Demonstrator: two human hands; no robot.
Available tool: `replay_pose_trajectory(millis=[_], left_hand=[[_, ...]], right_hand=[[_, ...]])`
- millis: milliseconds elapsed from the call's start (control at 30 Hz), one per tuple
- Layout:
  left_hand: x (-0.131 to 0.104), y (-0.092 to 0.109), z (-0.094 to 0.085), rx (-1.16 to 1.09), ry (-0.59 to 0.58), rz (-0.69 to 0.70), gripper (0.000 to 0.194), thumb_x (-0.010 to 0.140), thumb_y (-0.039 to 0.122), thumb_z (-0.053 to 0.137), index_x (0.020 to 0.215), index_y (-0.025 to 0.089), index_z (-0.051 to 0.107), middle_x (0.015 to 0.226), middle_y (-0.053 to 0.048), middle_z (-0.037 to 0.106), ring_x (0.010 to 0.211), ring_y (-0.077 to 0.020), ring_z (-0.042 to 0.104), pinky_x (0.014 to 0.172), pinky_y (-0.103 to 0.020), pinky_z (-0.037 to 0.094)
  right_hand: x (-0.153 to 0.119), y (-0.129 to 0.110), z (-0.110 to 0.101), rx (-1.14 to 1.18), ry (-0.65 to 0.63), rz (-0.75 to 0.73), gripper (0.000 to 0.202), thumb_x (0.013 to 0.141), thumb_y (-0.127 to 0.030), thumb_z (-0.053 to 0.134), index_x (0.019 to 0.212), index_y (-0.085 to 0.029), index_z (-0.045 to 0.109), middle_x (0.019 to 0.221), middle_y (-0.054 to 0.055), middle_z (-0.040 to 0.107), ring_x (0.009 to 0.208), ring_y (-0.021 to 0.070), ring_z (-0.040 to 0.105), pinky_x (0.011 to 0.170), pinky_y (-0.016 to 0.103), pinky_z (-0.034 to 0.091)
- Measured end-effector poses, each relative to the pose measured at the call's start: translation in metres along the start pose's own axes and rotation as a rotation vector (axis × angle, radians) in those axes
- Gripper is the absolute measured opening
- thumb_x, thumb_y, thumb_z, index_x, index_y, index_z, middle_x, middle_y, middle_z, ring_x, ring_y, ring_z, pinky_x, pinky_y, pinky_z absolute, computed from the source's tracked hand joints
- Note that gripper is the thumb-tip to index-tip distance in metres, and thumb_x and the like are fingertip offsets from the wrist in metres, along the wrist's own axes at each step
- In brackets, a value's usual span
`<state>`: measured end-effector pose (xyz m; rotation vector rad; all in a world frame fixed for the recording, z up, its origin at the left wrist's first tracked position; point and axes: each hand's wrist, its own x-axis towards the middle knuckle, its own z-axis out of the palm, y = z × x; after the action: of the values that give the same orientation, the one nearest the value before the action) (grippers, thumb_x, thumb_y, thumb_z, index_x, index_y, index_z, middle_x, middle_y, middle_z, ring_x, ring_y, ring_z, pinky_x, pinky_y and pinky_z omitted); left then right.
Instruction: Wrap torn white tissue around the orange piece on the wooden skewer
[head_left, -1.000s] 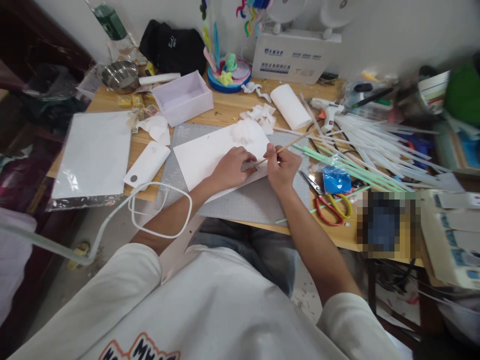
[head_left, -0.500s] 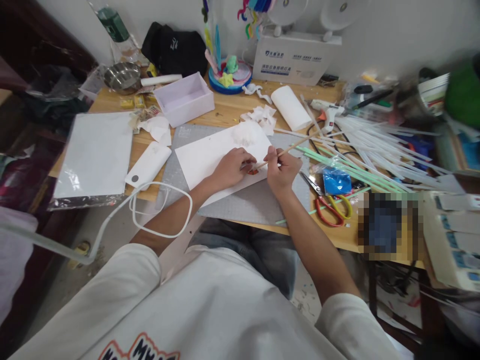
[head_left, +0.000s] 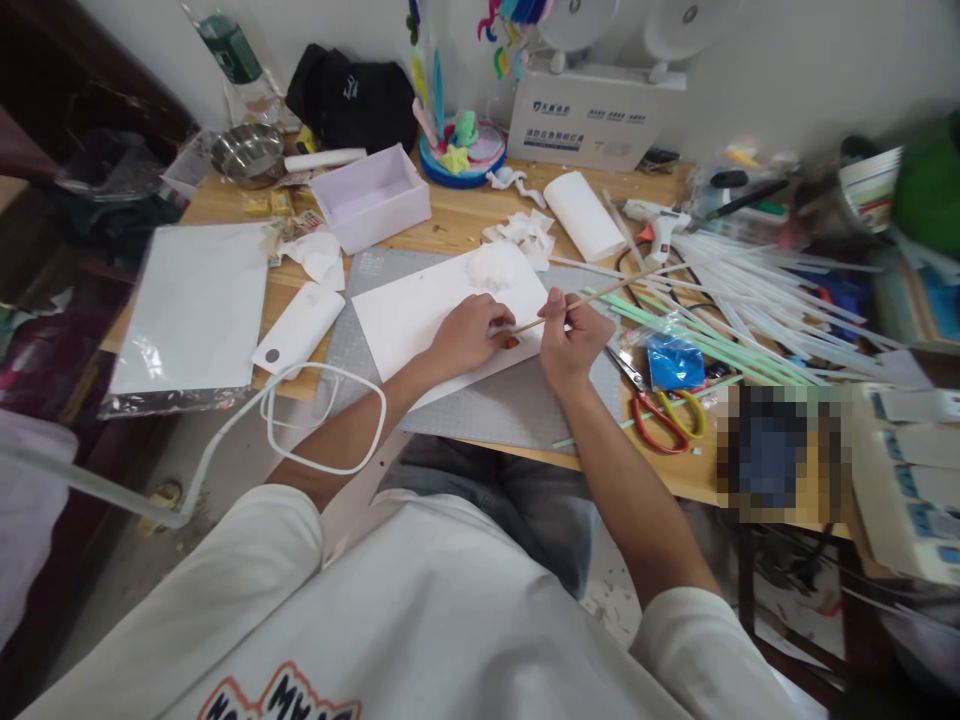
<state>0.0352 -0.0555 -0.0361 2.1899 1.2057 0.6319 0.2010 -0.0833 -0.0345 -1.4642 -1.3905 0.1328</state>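
A thin wooden stick (head_left: 600, 294) slants up to the right, gripped in my closed right hand (head_left: 574, 335). Its lower end reaches the fingertips of my left hand (head_left: 474, 332), beside a small orange-red piece (head_left: 511, 342). My left hand is closed, its fingers partly hiding that piece, and rests over a white sheet (head_left: 405, 305). A mound of white fluffy or powdery material (head_left: 489, 268) lies on the sheet's upper part. Beneath the sheet is a grey cutting mat (head_left: 517, 405).
Red-and-yellow scissors (head_left: 656, 405), green and white strips (head_left: 742, 300) and a glue gun (head_left: 660, 228) lie to the right. A white roll (head_left: 583, 215), crumpled tissue and a lilac box (head_left: 371, 198) stand behind. A white device (head_left: 298, 327) with a looped cable is left.
My right hand has moved slightly right, drawing its end of the stick away from my left hand. The fingers of my left hand have shifted a little over the orange-red piece.
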Motion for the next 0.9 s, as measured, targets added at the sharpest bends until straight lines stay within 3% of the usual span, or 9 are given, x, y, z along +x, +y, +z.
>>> replay_pose_trajectory(millis=[233, 400, 500, 600, 700, 800, 900], left_hand=[[0.000, -0.003, -0.002, 0.001, -0.005, 0.030, 0.025, 0.088, 0.011, 0.056, 0.100, 0.019, 0.077, 0.097, -0.007, 0.072, 0.093, -0.0208, 0.063, 0.088, -0.036, 0.050], [-0.002, -0.002, -0.003, 0.008, -0.016, 0.066, 0.026, 0.087, 0.010, 0.056, 0.099, 0.019, 0.077, 0.101, -0.008, 0.074, 0.098, -0.0219, 0.066, 0.093, -0.038, 0.052], [0.004, 0.002, -0.013, -0.007, -0.019, 0.033, 0.023, 0.088, 0.013, 0.057, 0.098, 0.019, 0.076, 0.098, -0.007, 0.075, 0.092, -0.0215, 0.067, 0.089, -0.037, 0.052], [0.032, 0.001, -0.028, 0.021, 0.063, 0.000, 0.018, 0.089, 0.019, 0.061, 0.100, 0.018, 0.075, 0.096, -0.008, 0.075, 0.086, -0.0215, 0.066, 0.088, -0.038, 0.051], [0.078, -0.007, -0.034, 0.070, 0.165, 0.008, 0.014, 0.090, 0.024, 0.065, 0.100, 0.017, 0.073, 0.094, -0.010, 0.073, 0.089, -0.0246, 0.064, 0.092, -0.042, 0.048], [0.124, -0.020, -0.024, 0.099, 0.220, -0.032, 0.008, 0.087, 0.026, 0.071, 0.092, 0.020, 0.071, 0.096, -0.011, 0.070, 0.098, -0.0281, 0.060, 0.096, -0.047, 0.047], [0.153, -0.031, -0.007, 0.111, 0.297, -0.045, 0.011, 0.081, 0.022, 0.078, 0.087, 0.020, 0.069, 0.103, -0.013, 0.068, 0.110, -0.0319, 0.056, 0.099, -0.049, 0.045]], right_hand=[[-0.001, -0.003, 0.000, -0.005, -0.084, -0.007, 0.062, 0.099, -0.063, 0.038, 0.056, -0.021, 0.056, 0.047, -0.003, 0.047, 0.048, 0.0088, 0.041, 0.056, 0.030, 0.030], [0.001, 0.000, 0.001, -0.016, -0.060, 0.017, 0.060, 0.100, -0.060, 0.038, 0.059, -0.021, 0.057, 0.049, -0.003, 0.048, 0.049, 0.0083, 0.041, 0.057, 0.029, 0.032], [0.001, 0.000, 0.001, -0.012, -0.052, 0.031, 0.060, 0.100, -0.060, 0.039, 0.058, -0.021, 0.056, 0.049, -0.003, 0.048, 0.049, 0.0082, 0.042, 0.057, 0.029, 0.032], [0.000, -0.001, 0.002, 0.016, -0.056, 0.034, 0.058, 0.099, -0.059, 0.041, 0.058, -0.020, 0.056, 0.049, -0.003, 0.048, 0.048, 0.0081, 0.042, 0.057, 0.029, 0.030], [0.000, -0.002, 0.003, 0.046, -0.047, 0.035, 0.056, 0.099, -0.057, 0.044, 0.058, -0.020, 0.056, 0.048, -0.004, 0.045, 0.047, 0.0078, 0.040, 0.056, 0.029, 0.030], [0.000, -0.001, 0.003, 0.042, -0.037, 0.040, 0.055, 0.098, -0.055, 0.045, 0.057, -0.020, 0.056, 0.047, -0.005, 0.043, 0.047, 0.0075, 0.039, 0.055, 0.029, 0.029], [0.000, 0.000, 0.003, 0.038, -0.031, 0.032, 0.054, 0.098, -0.053, 0.045, 0.057, -0.020, 0.057, 0.048, -0.004, 0.045, 0.047, 0.0073, 0.040, 0.055, 0.029, 0.029]])
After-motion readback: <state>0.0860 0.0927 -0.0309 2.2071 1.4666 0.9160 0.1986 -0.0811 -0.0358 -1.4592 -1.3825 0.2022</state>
